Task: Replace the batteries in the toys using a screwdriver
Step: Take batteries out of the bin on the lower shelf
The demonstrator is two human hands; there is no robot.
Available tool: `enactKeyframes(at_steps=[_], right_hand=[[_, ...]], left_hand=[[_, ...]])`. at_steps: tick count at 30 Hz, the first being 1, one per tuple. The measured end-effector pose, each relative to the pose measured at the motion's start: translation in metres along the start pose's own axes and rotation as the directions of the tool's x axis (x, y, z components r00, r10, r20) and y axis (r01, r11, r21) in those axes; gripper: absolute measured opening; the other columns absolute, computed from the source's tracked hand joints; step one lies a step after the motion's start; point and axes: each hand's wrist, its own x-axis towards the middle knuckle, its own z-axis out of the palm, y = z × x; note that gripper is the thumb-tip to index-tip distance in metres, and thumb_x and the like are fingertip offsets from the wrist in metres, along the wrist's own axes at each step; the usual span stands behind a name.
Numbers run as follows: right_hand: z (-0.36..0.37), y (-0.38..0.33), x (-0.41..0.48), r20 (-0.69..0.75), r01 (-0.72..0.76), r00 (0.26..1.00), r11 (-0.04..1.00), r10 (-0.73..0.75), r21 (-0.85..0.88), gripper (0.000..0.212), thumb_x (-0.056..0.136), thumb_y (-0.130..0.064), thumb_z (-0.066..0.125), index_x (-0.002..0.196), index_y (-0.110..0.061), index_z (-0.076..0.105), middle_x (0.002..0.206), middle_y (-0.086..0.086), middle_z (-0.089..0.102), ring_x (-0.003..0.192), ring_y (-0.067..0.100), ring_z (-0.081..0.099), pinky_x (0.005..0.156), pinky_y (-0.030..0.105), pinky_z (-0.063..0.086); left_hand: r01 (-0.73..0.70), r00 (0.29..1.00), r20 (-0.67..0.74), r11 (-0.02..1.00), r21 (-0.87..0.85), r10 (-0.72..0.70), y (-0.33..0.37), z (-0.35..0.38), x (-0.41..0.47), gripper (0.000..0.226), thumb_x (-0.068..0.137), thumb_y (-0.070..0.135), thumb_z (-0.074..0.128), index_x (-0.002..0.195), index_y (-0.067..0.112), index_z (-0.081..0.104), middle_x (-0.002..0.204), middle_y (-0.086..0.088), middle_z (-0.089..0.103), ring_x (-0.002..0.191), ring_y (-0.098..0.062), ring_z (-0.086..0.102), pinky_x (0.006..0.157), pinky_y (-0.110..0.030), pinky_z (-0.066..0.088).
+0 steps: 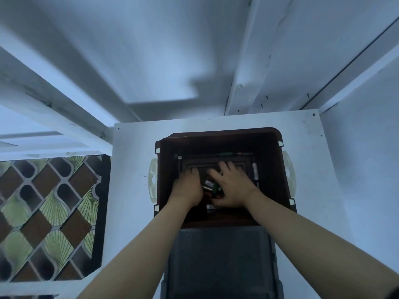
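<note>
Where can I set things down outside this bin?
Bare white tabletop lies left of the brown bin, beyond its far rim and to its right. Inside is crowded: left hand, right hand, batteries and a screwdriver along the far wall.

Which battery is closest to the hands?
The green-labelled battery, lying between the left hand and right hand; the pale battery lies apart along the right wall of the box.

Head camera looks steeply down, close over dark bin (pixel 272 169); edges apparently distorted.
</note>
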Motion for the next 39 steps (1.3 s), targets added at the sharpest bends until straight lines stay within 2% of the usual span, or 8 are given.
enactKeyframes(at_steps=[11,15,19,26,29,31,36,39], right_hand=[[-0.002,-0.009,0.004,0.066,0.080,0.994,0.995,-0.083,0.056,0.066,0.081,-0.033,0.067,0.137,-0.016,0.036,0.123,0.015,0.050,0.106,0.033,0.054,0.077,0.034,0.043],[0.000,0.000,0.004,0.025,-0.034,0.999,0.990,0.031,0.140,0.062,0.084,-0.010,0.059,0.141,-0.016,0.037,0.121,0.015,0.053,0.106,0.035,0.057,0.077,0.035,0.045],[0.001,0.008,0.003,-0.064,-0.125,0.985,0.910,0.163,0.395,0.043,0.084,-0.011,0.060,0.126,-0.017,0.055,0.107,0.014,0.064,0.097,0.032,0.061,0.066,0.029,0.043],[-0.017,0.018,0.003,0.051,-0.318,0.851,0.437,0.522,0.841,0.011,0.079,-0.008,0.067,0.087,-0.012,0.062,0.069,-0.003,0.057,0.064,0.014,0.052,0.052,0.018,0.040],[-0.024,0.024,0.000,0.225,-0.329,0.815,0.106,0.534,0.938,0.005,0.085,-0.007,0.061,0.090,-0.009,0.060,0.066,0.005,0.061,0.048,0.014,0.050,0.044,0.018,0.039],[-0.026,0.027,-0.003,0.269,-0.332,0.807,0.026,0.525,0.943,0.003,0.086,-0.007,0.060,0.089,-0.008,0.058,0.066,0.009,0.061,0.046,0.014,0.047,0.046,0.022,0.038],[-0.022,0.028,-0.007,0.209,-0.405,0.784,0.226,0.585,0.886,0.014,0.083,-0.007,0.064,0.096,-0.009,0.061,0.080,0.007,0.059,0.065,0.018,0.054,0.057,0.024,0.044],[-0.018,0.024,-0.008,0.166,-0.419,0.785,0.315,0.596,0.851,0.023,0.082,-0.009,0.066,0.104,-0.011,0.062,0.088,0.005,0.059,0.078,0.018,0.055,0.070,0.025,0.045]], left_hand=[[0.047,0.995,0.099,0.931,-0.361,-0.012,-0.002,0.006,-0.008,0.028,0.094,0.001,0.042,0.123,0.001,0.043,0.121,-0.019,0.055,0.109,-0.032,0.056,0.087,-0.036,0.047],[0.104,0.994,0.075,0.856,-0.506,-0.076,-0.004,0.006,-0.009,0.018,0.095,0.003,0.042,0.113,0.006,0.045,0.115,-0.017,0.058,0.102,-0.029,0.057,0.081,-0.030,0.045],[0.017,0.980,0.182,0.878,-0.479,0.080,-0.002,0.007,-0.011,0.013,0.091,0.011,0.054,0.103,0.014,0.049,0.112,-0.009,0.060,0.098,-0.022,0.057,0.079,-0.029,0.046],[-0.132,0.946,0.267,0.969,-0.207,0.186,0.010,0.004,-0.007,0.013,0.087,0.022,0.071,0.093,0.018,0.060,0.113,-0.007,0.064,0.104,-0.025,0.061,0.078,-0.030,0.050],[-0.128,0.942,0.298,0.986,-0.106,0.154,0.018,0.003,-0.005,0.013,0.090,0.019,0.066,0.100,0.011,0.065,0.115,-0.011,0.063,0.102,-0.030,0.062,0.076,-0.032,0.050],[-0.147,0.944,0.297,0.989,-0.018,0.145,0.024,0.002,-0.006,0.016,0.092,0.012,0.057,0.105,0.008,0.066,0.113,-0.013,0.063,0.100,-0.032,0.063,0.071,-0.032,0.046],[-0.185,0.942,0.308,0.972,0.141,0.135,0.035,0.001,-0.009,0.019,0.095,0.005,0.051,0.111,0.003,0.062,0.115,-0.015,0.062,0.102,-0.032,0.063,0.073,-0.033,0.046],[-0.148,0.933,0.345,0.982,0.120,0.098,0.037,0.002,-0.009,0.026,0.096,0.023,0.058,0.114,0.004,0.060,0.116,-0.011,0.062,0.105,-0.028,0.061,0.076,-0.032,0.047]])
